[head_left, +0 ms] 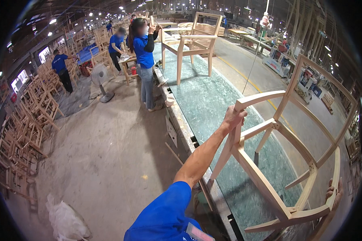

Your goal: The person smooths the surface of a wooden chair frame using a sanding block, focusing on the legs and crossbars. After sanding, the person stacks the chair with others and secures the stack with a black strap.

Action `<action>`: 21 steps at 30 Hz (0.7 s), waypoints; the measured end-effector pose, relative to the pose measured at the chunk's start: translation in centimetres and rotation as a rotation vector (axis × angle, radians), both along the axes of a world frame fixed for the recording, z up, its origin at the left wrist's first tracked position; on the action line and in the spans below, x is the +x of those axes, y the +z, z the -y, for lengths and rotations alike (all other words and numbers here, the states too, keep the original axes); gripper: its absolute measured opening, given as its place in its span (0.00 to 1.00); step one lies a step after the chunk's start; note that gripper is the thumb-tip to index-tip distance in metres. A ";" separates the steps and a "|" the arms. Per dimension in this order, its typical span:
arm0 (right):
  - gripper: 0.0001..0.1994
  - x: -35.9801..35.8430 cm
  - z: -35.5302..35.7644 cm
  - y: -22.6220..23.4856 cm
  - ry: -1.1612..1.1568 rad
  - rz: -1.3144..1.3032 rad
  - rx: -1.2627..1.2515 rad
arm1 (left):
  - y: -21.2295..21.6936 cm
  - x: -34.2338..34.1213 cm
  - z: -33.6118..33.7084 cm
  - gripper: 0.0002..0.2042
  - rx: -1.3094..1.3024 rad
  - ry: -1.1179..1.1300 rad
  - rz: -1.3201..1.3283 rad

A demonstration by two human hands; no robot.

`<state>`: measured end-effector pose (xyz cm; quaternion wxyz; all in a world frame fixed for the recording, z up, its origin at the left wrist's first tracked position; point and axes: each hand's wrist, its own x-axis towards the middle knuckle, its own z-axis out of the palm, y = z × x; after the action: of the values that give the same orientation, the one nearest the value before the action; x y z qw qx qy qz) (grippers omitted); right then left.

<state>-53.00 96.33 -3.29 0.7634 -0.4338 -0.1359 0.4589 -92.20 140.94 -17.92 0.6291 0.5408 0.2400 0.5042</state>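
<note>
A bare wooden armchair frame (261,181), with an open seat and an open back, stands tilted over the green-topped workbench (213,105). My left hand (233,117) is closed around the top of a front leg, just under the end of the armrest. At the right edge my right hand (335,192) wraps around the other armrest, its palm partly hidden by the wood. Farther up the same bench stands a second armchair frame (195,52), upright on its legs.
A co-worker (144,56) in a blue shirt stands at the bench's left side near the second chair. A small round container (170,101) sits on the bench edge. Left are a standing fan (101,80), stacked chair frames (32,120) and a white plastic bag (66,219).
</note>
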 end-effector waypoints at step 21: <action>0.27 4.3 7.1 -2.1 0.262 -0.122 0.261 | 2.5 -1.1 5.6 0.07 0.082 0.110 0.016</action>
<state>-48.72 89.18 -5.39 0.7536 -0.2812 -0.2029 0.5584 -93.34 135.38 -15.42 0.5799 0.5480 0.2432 0.5517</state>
